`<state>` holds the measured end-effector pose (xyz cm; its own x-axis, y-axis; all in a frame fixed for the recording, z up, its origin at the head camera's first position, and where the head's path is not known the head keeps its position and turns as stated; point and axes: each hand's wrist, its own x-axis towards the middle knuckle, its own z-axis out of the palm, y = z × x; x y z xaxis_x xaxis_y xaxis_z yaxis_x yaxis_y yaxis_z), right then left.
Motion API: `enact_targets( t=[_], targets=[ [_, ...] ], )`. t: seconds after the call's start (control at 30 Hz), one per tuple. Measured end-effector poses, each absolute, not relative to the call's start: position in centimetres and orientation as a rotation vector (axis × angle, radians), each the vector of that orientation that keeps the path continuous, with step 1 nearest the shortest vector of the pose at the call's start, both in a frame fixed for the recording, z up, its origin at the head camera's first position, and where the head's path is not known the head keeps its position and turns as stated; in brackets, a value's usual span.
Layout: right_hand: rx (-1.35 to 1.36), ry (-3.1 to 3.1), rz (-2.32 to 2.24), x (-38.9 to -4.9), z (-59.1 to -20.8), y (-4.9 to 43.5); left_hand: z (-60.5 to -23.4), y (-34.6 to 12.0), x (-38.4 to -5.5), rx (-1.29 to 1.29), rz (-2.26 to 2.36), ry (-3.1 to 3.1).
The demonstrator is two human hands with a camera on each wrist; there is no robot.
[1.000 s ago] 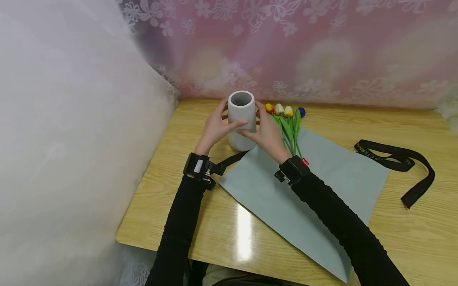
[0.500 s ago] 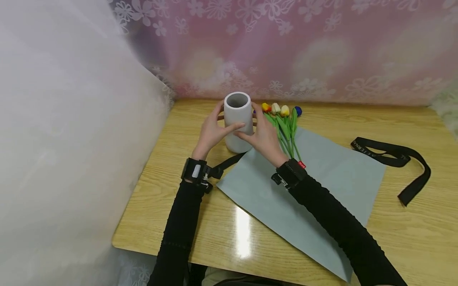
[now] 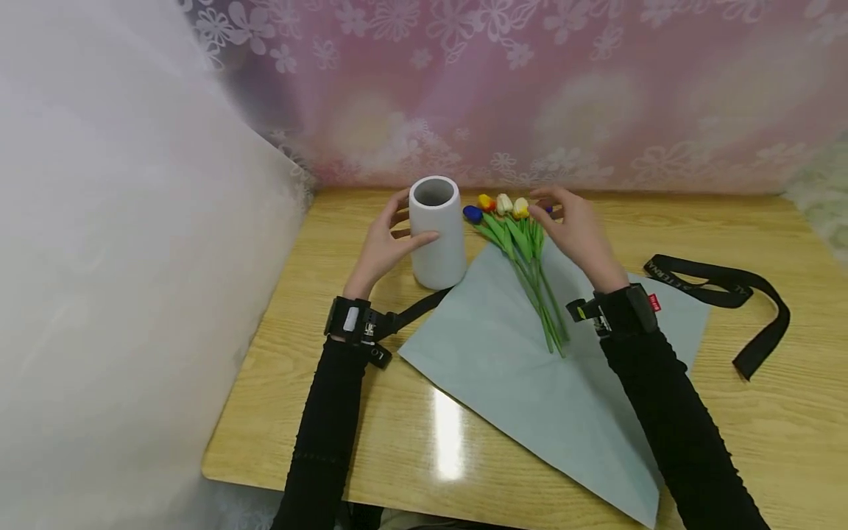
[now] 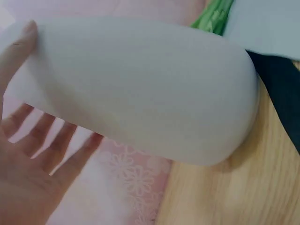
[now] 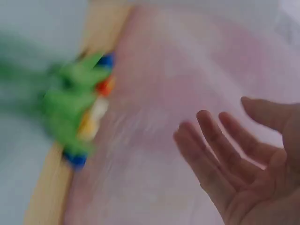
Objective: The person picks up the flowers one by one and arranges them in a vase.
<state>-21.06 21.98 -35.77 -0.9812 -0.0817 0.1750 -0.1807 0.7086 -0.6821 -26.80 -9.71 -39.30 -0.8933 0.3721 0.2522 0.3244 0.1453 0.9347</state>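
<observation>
A white cylindrical vase (image 3: 439,246) stands upright near the back left of the table. My left hand (image 3: 380,249) holds it from the left side, thumb across the front and fingers around the back; the left wrist view shows the thumb and fingertips against the vase (image 4: 136,89). To its right lies a bunch of artificial tulips (image 3: 523,239) with blue, white, yellow and orange-red heads and green stems. My right hand (image 3: 581,237) hovers beside the flower heads, fingers loosely bent. In the right wrist view that hand (image 5: 243,168) holds nothing, apart from the blurred tulips (image 5: 75,103).
Grey-blue wrapping paper (image 3: 490,361) lies under the stems on the wooden table (image 3: 278,427). A black lettered ribbon (image 3: 762,283) curls at the right. Its other end (image 3: 424,305) shows near my left wrist. A pink floral curtain (image 3: 424,96) hangs behind.
My right hand has let go of the vase and moved right to the flower heads, uncovering more of the tulips. The left hand still holds the vase.
</observation>
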Motion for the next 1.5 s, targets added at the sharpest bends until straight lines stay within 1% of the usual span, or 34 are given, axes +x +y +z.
enact_targets(
  t=[0.17,0.4,0.6,0.77,1.0,1.5],
  targets=[
    [-0.007,-2.928,0.92,-20.1,-37.4,22.6,-39.5,-10.1,-26.5,0.695,1.943,2.344],
    [-0.092,-3.021,0.872,-20.3,-40.8,22.8,-39.6,-10.2,-26.1,0.726,1.954,2.344],
    [-0.152,-3.063,0.881,-20.1,-42.5,23.0,-40.0,-10.1,-25.8,0.746,1.948,2.347],
    [-0.15,-3.082,1.034,-20.0,-42.7,23.4,-39.8,-10.1,-25.6,0.772,1.943,2.354],
    [-0.178,-3.102,1.278,-20.7,-42.1,23.9,-40.1,-10.3,-26.1,0.773,1.938,2.37],
    [-0.199,-3.085,1.596,-20.7,-41.2,24.1,-40.0,-10.3,-26.0,0.769,1.932,2.367]
  ],
)
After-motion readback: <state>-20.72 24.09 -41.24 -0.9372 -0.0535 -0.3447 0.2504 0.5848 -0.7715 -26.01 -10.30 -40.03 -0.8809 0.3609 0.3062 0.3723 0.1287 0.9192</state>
